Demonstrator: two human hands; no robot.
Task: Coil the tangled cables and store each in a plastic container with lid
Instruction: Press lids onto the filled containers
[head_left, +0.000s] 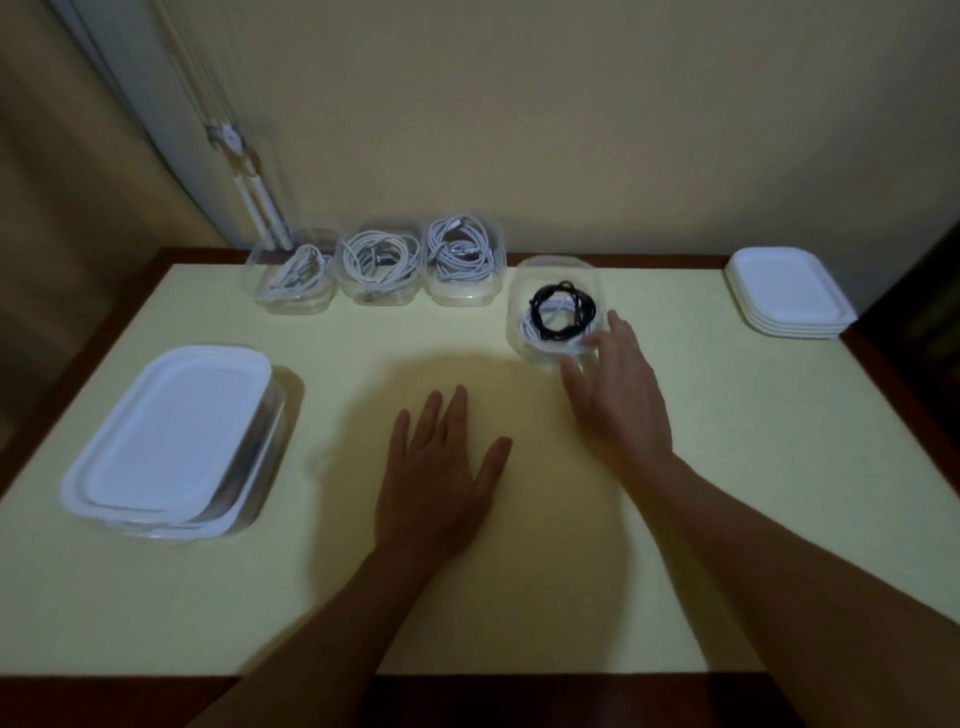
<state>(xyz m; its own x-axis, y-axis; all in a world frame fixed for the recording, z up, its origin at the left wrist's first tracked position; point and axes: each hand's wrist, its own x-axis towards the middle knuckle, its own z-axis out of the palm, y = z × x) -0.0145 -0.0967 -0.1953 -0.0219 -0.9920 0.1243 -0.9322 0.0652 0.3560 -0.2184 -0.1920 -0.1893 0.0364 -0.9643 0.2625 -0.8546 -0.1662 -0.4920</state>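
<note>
**Q:** What lies in the field of view?

**A:** A pale yellow surface (727, 467) with a dark brown border, seen from above and in front. Four small clear containers stand along its far side, all without lids.

**Q:** Where are the cables?

**A:** Container A (298, 306), container B (382, 300) and container C (462, 299) form a close-set row at the far edge, left of centre. They hold white cable: coil A (296, 275), coil B (378, 257) and coil C (462, 254). Container D (519, 291) stands to the right of the row, apart from it and a little nearer the viewer. In it a black cable (537, 312) lies looped over a white cable (528, 328).

**Q:** How do the hands stand?

**A:** The left hand (441, 467) is palm down over the middle of the surface, its fingers straight and slightly spread. Its grip is fully open and holds nothing. Whether the palm touches the surface cannot be told. The right hand (618, 395) reaches to the near right side of container D. Its fingers (621, 327) are extended against or just beside the clear wall. Its grip is likewise open and closed round nothing.

**Q:** What else is present?

**A:** A large clear container under a white lid (171, 436) sits at the near left. A stack of white lids (789, 291) sits at the far right corner. Blind cords (249, 182) hang before the wall beyond the far left corner. The frame is dim and slightly blurred.
</note>
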